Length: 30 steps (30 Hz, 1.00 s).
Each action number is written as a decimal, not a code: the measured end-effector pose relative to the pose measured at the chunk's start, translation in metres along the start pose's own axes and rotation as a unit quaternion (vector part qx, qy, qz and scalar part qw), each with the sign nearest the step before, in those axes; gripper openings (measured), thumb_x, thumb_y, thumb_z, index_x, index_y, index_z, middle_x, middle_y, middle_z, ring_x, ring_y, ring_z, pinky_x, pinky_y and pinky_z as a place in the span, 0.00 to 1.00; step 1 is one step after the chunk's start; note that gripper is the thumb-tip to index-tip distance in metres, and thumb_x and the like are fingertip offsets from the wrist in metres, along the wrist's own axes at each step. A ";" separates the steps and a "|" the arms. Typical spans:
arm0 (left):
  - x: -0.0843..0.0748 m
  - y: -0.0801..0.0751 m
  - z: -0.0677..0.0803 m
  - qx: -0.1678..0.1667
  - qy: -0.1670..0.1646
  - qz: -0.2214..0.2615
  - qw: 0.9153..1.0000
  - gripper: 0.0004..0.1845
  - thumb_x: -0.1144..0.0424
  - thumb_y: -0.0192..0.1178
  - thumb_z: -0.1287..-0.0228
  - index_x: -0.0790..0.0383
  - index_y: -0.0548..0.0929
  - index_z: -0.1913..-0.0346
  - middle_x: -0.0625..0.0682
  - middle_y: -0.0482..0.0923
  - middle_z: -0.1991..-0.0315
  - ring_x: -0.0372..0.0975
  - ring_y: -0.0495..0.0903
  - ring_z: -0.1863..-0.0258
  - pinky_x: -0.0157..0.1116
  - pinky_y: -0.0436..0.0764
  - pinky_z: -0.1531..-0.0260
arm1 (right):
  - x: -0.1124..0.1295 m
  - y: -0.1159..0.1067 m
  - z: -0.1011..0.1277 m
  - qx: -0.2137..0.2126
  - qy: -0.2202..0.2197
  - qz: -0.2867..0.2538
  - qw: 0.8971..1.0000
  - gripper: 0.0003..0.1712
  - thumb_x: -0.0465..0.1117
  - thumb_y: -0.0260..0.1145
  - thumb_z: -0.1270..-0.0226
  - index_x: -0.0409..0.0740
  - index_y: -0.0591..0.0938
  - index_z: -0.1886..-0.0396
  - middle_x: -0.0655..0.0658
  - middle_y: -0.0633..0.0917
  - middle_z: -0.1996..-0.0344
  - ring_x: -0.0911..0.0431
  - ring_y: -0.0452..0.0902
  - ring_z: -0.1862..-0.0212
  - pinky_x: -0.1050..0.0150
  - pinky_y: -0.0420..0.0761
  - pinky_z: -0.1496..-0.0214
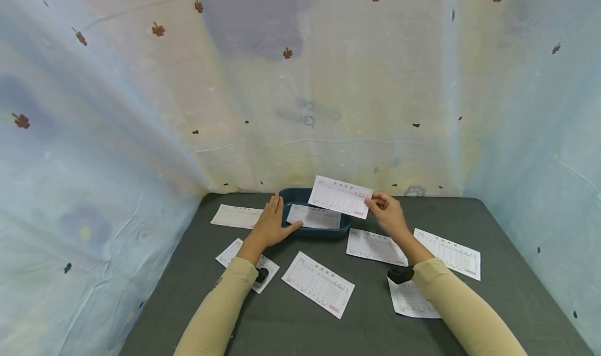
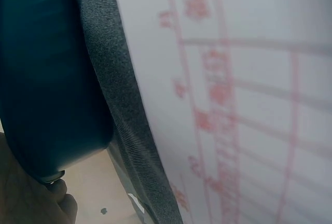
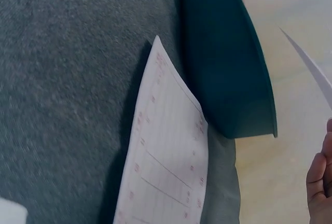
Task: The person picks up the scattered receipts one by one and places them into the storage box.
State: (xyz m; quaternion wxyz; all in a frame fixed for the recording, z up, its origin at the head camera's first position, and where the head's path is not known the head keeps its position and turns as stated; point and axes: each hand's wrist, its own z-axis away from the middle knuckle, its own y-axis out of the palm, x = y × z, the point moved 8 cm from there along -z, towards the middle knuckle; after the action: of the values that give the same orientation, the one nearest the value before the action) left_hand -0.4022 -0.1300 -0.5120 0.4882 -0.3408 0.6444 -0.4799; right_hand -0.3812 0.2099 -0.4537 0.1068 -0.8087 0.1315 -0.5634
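At the far middle of the dark grey cloth-covered surface (image 1: 300, 319) sits a shallow dark teal plastic tray (image 1: 287, 195), with one white paper slip printed with a red grid (image 1: 313, 216) already lying flat inside it. The right hand (image 1: 387, 213) pinches a second white red-printed form slip (image 1: 340, 196) by its right short edge, between thumb and curled fingers, and holds it in the air above the tray's rear right part. The slip's long axis runs roughly left to right, tilted slightly down toward the right, and nearly parallel to the slip in the tray. The tray thus lies directly below and a little left of the grasping fingers, so the held slip is already over the opening. The left hand (image 1: 271, 225) rests flat with straight, relaxed fingers against the tray's left rim, one finger reaching onto the rim; it grasps nothing. Both hands are near the tray, but only the right carries paper. In the left wrist view the tray wall (image 2: 46, 79) appears in close-up beside the grey cloth (image 2: 119, 105) and a slip on the surface (image 2: 249, 99). In the right wrist view the tray's outer wall (image 3: 228, 63) stands just beside another slip lying on the surface (image 3: 166, 172), and the edge of the held slip (image 3: 311, 66) shows at the right. Six further slips of the same kind lie scattered on the surface around the tray. A pale patterned fabric backdrop (image 1: 300, 84) encloses the surface.
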 end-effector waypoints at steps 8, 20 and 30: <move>0.001 0.000 -0.001 0.000 0.004 0.006 1.000 0.63 0.23 0.53 0.28 0.72 0.44 0.14 0.66 0.37 0.12 0.57 0.42 0.13 0.54 0.48 0.15 | -0.020 0.019 -0.006 0.005 0.018 0.009 1.000 0.14 0.39 0.69 0.20 0.29 0.85 0.48 0.32 0.90 0.62 0.57 0.84 0.68 0.71 0.82 0.63; 0.001 0.000 0.000 -0.005 0.009 0.012 1.000 0.64 0.23 0.54 0.29 0.73 0.45 0.14 0.66 0.37 0.12 0.57 0.40 0.13 0.54 0.47 0.15 | -0.016 0.045 -0.014 0.038 0.018 0.034 0.999 0.11 0.37 0.69 0.20 0.31 0.84 0.49 0.38 0.89 0.65 0.37 0.84 0.62 0.69 0.77 0.64; 0.002 0.001 -0.001 -0.002 0.010 0.008 1.000 0.64 0.21 0.52 0.29 0.73 0.46 0.14 0.66 0.37 0.12 0.58 0.41 0.13 0.55 0.49 0.15 | -0.016 0.062 -0.021 0.047 -0.003 0.059 0.997 0.09 0.33 0.69 0.22 0.30 0.85 0.50 0.36 0.88 0.67 0.59 0.76 0.70 0.69 0.77 0.66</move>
State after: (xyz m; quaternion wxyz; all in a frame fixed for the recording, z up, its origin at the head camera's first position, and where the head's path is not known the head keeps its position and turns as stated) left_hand -0.4039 -0.1309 -0.5137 0.4850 -0.3323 0.6528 -0.4778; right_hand -0.4119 0.1560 -0.4808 0.1783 -0.7950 0.1520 -0.5595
